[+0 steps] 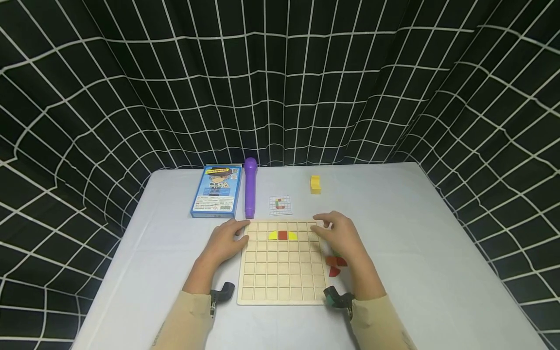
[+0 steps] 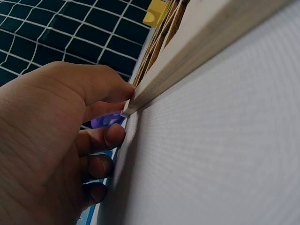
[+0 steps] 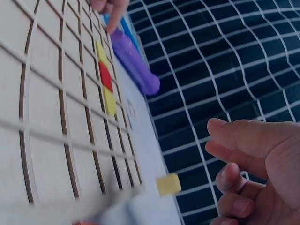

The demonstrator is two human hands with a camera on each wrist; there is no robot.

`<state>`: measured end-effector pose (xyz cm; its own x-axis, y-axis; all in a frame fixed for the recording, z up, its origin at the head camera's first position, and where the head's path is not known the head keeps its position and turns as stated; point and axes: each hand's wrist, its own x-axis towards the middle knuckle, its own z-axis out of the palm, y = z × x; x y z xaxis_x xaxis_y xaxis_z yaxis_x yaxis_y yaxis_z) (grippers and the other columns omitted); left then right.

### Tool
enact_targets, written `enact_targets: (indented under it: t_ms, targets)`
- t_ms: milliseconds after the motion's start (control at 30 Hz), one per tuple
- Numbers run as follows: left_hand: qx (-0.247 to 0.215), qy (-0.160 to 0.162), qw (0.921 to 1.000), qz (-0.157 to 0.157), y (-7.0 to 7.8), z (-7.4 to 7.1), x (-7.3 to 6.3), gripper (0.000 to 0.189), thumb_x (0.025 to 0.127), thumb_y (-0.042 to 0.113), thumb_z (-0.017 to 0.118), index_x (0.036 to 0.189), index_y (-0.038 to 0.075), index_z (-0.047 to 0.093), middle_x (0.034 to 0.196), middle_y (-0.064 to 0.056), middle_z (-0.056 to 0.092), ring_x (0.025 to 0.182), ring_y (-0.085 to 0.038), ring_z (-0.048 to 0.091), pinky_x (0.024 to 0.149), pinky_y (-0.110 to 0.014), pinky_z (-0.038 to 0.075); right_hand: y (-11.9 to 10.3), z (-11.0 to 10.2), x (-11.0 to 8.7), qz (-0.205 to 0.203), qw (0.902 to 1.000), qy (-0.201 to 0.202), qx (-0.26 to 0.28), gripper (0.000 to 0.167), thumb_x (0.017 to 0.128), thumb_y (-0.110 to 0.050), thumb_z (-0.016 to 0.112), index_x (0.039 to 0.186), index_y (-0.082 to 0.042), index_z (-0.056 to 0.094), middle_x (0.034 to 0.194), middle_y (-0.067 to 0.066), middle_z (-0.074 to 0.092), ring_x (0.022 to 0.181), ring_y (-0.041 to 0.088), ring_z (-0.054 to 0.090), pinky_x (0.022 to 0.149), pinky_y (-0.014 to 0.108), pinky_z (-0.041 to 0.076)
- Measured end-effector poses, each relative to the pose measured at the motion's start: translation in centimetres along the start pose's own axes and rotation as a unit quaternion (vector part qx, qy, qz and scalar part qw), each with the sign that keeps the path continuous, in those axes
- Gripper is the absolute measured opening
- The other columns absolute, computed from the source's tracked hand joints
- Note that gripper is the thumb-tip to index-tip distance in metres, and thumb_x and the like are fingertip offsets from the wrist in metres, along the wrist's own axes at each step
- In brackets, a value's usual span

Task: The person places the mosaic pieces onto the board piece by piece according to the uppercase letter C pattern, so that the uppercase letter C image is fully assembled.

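Note:
A square wooden grid board [image 1: 260,280] lies flat on the table between the hands. Near its far edge, a red square tile [image 1: 282,236] sits between two yellow rounded tiles [image 1: 292,236]. My left hand [image 1: 225,241] is at the board's far left corner. Its thumb touches the edge in the left wrist view, with the other fingers loosely bent. Over the far right corner is my right hand [image 1: 342,236], fingers loosely bent and holding nothing in the right wrist view. Red and orange tiles [image 1: 334,271] lie beside the board, partly under the right forearm; a bit of green shows there.
Beyond the board lie a small patterned grid card [image 1: 280,205], a purple rod with a rounded end [image 1: 250,189] and a blue printed box [image 1: 216,191]. A small yellow block [image 1: 315,184] stands farther right. A black gridded curtain [image 1: 280,82] surrounds the white-covered table [image 1: 437,272].

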<state>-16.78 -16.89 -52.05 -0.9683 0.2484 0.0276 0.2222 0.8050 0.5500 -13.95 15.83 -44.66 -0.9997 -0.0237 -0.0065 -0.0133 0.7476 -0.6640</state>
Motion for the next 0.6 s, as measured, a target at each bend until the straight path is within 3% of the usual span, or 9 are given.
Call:
enact_targets:
  t_ms: [400,600]
  targets:
    - [-0.005,0.000,1.0000,-0.002,0.0,-0.1,-0.1,0.048,0.094,0.029,0.070,0.140,0.016,0.065,0.088,0.005,0.052,0.079,-0.015,0.047,0.074,-0.036,0.040,3.6,-1.8,-0.5,0.071,0.9974,0.000,-0.007,0.039,0.094,-0.029,0.072,0.127,-0.007,0.072,0.098,0.007,0.058,0.089,0.026,0.052,0.065,0.034,0.043]
    - [-0.004,0.000,1.0000,0.002,0.1,-0.2,-0.1,0.048,0.094,0.029,0.070,0.140,0.016,0.065,0.088,0.005,0.052,0.079,-0.015,0.047,0.074,-0.036,0.040,5.6,-2.0,-1.0,0.078,0.9969,-0.004,-0.005,0.038,0.093,-0.023,0.074,0.126,-0.003,0.071,0.102,0.011,0.062,0.092,0.029,0.055,0.073,0.040,0.047]
